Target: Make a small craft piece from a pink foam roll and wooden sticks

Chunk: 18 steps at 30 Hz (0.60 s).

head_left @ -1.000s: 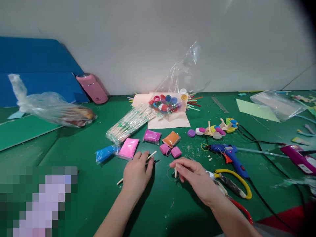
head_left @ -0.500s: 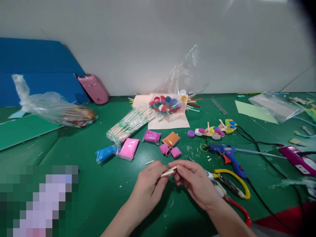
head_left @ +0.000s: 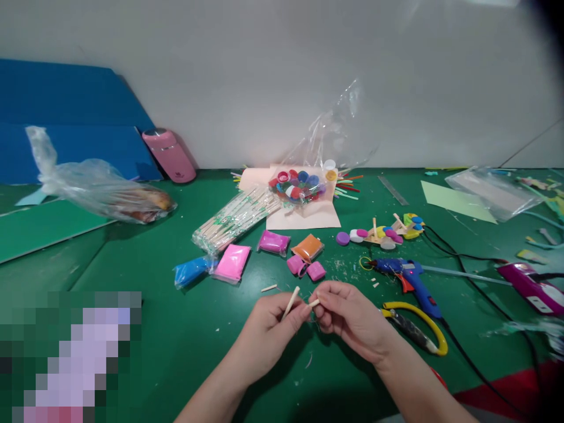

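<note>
My left hand (head_left: pixel 264 338) is closed on a short wooden stick (head_left: pixel 290 303) that slants up between thumb and forefinger. Close beside it, my right hand (head_left: pixel 352 320) pinches another short wooden stick (head_left: pixel 314 303) by its end. The fingertips of both hands nearly meet, and part of each stick is hidden by fingers. Just beyond my left hand a loose stick piece (head_left: pixel 268 288) lies on the green table (head_left: pixel 211 370). To the right lie pliers with yellow handles (head_left: pixel 434 317), their jaws covered by my right hand and forearm.
A blue glue gun (head_left: pixel 408 276) with its cable lies right, near a purple power strip (head_left: pixel 526 288). Clay packets (head_left: pixel 232 263), bagged chopsticks (head_left: pixel 235 220) and bottle caps (head_left: pixel 299 185) lie ahead. A pink flask (head_left: pixel 170 155) leans at the back; a caps-and-sticks assembly (head_left: pixel 383 235) sits right.
The stick in my left hand has swung from nearly level to steeply upright. My right hand has shifted slightly right, and its forearm now covers more of the red-handled tool.
</note>
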Each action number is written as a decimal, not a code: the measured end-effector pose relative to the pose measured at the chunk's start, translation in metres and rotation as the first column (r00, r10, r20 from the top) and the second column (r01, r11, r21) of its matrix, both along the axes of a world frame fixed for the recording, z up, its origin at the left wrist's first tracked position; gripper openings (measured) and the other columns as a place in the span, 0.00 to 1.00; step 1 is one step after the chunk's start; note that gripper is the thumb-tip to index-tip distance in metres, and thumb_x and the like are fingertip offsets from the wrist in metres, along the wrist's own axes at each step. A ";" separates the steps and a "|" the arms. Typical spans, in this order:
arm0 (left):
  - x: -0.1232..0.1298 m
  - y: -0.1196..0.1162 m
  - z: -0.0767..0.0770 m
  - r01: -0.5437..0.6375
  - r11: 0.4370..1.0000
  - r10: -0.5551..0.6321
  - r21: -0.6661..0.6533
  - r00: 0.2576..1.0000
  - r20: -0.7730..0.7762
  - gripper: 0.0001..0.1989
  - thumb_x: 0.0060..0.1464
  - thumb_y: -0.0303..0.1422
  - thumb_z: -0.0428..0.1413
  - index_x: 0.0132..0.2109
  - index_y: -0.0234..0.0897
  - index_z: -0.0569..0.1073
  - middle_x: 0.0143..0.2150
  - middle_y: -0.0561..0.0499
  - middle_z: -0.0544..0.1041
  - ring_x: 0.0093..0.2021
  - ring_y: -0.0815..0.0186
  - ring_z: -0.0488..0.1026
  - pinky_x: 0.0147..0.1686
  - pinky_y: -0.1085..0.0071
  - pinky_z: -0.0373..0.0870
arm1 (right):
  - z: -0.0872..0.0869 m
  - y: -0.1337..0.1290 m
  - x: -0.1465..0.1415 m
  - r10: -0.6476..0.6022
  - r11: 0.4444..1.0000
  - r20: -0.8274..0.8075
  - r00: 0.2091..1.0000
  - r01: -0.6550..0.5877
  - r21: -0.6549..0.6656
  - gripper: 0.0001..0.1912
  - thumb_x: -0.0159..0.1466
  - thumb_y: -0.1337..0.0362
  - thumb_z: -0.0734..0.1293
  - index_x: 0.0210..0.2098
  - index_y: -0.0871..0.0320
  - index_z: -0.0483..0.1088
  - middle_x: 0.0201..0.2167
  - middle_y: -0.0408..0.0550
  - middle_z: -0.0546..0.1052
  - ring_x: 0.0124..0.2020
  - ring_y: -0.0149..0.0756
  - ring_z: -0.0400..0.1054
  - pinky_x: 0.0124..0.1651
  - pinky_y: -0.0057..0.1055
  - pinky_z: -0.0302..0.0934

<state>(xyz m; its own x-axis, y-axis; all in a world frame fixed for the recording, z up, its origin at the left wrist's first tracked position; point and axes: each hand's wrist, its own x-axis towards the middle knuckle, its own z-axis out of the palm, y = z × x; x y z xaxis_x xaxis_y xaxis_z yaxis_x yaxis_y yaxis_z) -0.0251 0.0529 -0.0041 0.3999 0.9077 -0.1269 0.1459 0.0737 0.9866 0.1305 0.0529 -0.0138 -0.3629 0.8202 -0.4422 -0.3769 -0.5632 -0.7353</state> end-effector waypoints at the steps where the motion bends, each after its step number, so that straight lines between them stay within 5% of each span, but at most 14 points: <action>1: 0.001 0.000 -0.002 -0.019 0.996 0.023 -0.087 0.999 0.044 0.13 0.52 0.34 0.50 0.23 0.33 0.68 0.18 0.57 0.61 0.20 0.74 0.54 0.20 0.76 0.50 | 0.000 0.000 -0.001 -0.002 1.000 -0.001 1.000 0.002 0.000 0.09 0.54 0.62 0.68 0.24 0.62 0.68 0.18 0.40 0.69 0.16 0.19 0.58 0.21 0.18 0.50; 7: 0.004 -0.001 -0.013 -0.037 0.898 0.174 -0.437 0.945 0.278 0.14 0.50 0.37 0.52 0.26 0.30 0.70 0.17 0.56 0.62 0.18 0.76 0.52 0.18 0.76 0.43 | 0.000 0.002 -0.006 -0.006 0.999 0.035 0.999 0.004 0.048 0.09 0.57 0.61 0.65 0.28 0.62 0.68 0.22 0.41 0.69 0.19 0.20 0.59 0.21 0.18 0.51; 18: 0.005 0.002 -0.017 0.020 0.821 0.266 -0.571 0.871 0.412 0.13 0.48 0.35 0.54 0.23 0.29 0.71 0.12 0.57 0.62 0.13 0.79 0.50 0.18 0.75 0.41 | -0.009 0.008 -0.010 -0.072 0.960 0.266 0.961 -0.006 0.281 0.10 0.56 0.59 0.65 0.29 0.61 0.70 0.17 0.39 0.67 0.19 0.23 0.55 0.22 0.22 0.48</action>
<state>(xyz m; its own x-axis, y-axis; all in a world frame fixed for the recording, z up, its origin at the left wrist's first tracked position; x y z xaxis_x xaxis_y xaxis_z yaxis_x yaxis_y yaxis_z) -0.0202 0.0547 -0.0209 0.4290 0.7870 -0.4435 -0.3550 0.5983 0.7183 0.1206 0.0609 -0.0232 -0.2319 0.9335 -0.2735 -0.1565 -0.3133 -0.9367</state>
